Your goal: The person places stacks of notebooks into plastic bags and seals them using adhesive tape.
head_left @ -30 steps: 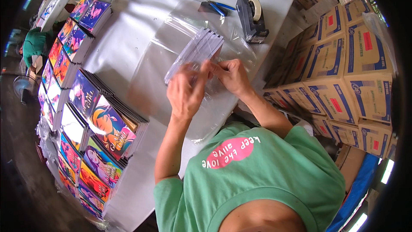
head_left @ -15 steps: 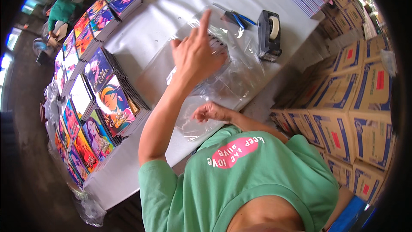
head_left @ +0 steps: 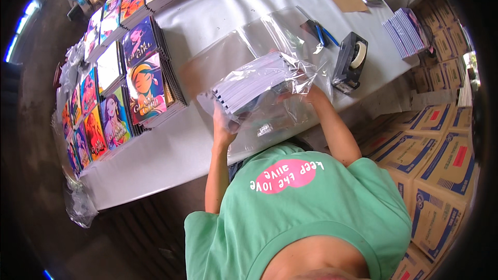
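A stack of notebooks [head_left: 254, 80] sits inside a clear plastic bag [head_left: 270, 111], lifted just above the white table [head_left: 171, 145]. My left hand [head_left: 223, 124] grips the bag and the stack's near left corner from below. My right hand [head_left: 310, 95] holds the bag at the stack's right side, partly hidden by crinkled plastic. Both forearms rise from my green shirt at the bottom.
Rows of colourful notebooks [head_left: 124, 88] line the table's left side. A black tape dispenser [head_left: 350, 62] and blue-handled scissors [head_left: 321, 33] lie right of the bag. More clear bags [head_left: 249, 41] lie flat behind. Stacked cardboard boxes [head_left: 430, 166] stand at the right.
My left hand dropped from raised in the air to under the stack. The notebook stack now sits in the bag, held up by both hands.
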`<act>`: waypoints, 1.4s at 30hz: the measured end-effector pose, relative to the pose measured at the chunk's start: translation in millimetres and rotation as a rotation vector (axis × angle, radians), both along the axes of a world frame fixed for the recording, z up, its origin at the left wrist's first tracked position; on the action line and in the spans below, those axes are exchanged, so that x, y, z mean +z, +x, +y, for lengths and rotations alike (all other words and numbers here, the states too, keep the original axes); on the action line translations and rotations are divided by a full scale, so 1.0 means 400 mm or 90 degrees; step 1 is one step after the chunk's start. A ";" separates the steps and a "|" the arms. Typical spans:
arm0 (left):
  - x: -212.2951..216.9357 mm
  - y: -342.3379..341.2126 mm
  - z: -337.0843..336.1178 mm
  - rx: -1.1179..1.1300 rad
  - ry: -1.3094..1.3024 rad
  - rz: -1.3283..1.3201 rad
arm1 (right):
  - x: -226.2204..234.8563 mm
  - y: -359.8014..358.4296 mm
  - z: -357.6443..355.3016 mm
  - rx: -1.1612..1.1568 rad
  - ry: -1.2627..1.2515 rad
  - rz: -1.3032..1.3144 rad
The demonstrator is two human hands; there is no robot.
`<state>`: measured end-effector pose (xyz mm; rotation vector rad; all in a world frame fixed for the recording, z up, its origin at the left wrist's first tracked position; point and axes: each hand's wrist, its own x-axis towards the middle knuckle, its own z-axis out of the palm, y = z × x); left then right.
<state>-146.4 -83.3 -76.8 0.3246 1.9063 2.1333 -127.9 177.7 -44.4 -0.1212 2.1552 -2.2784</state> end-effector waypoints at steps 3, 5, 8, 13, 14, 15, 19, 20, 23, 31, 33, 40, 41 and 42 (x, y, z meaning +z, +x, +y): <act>0.138 -0.006 0.038 0.169 -0.111 0.450 | 0.129 -0.026 0.006 -0.010 0.145 0.360; 0.233 -0.012 0.055 0.225 -0.099 0.629 | 0.253 -0.032 0.025 0.016 0.359 0.475; 0.329 0.000 0.065 0.188 -0.345 0.827 | 0.386 -0.023 0.001 0.137 0.620 0.538; 0.344 -0.009 0.125 0.179 -0.470 0.847 | 0.524 -0.023 -0.087 0.058 0.563 0.724; 0.346 -0.013 0.126 0.200 -0.452 0.865 | 0.544 -0.015 -0.094 0.029 0.612 0.769; 0.354 -0.007 0.123 0.231 -0.395 0.886 | 0.537 -0.007 -0.051 0.077 0.546 0.723; 0.354 0.059 0.092 0.210 -0.318 0.794 | 0.462 0.031 0.076 0.051 0.472 0.525; 0.351 0.064 0.093 0.205 -0.317 0.793 | 0.403 0.022 0.062 0.059 0.579 0.495; 0.362 0.068 0.096 0.139 -0.287 0.788 | 0.350 -0.008 0.023 0.085 0.750 0.515; 0.482 0.036 0.079 0.100 -0.321 0.753 | 0.481 -0.040 0.138 0.008 0.284 0.605; 0.524 -0.030 0.090 0.090 -0.442 0.754 | 0.399 -0.007 0.186 -0.086 0.182 0.529; 0.594 -0.231 0.112 -0.176 -0.574 0.550 | 0.147 0.066 -0.001 -0.042 0.178 0.252; 0.596 -0.236 0.093 -0.095 -0.570 0.564 | 0.143 0.068 -0.011 -0.103 0.102 0.237; 0.587 -0.253 0.060 0.011 -0.522 0.585 | 0.144 0.061 -0.004 -0.047 0.224 0.258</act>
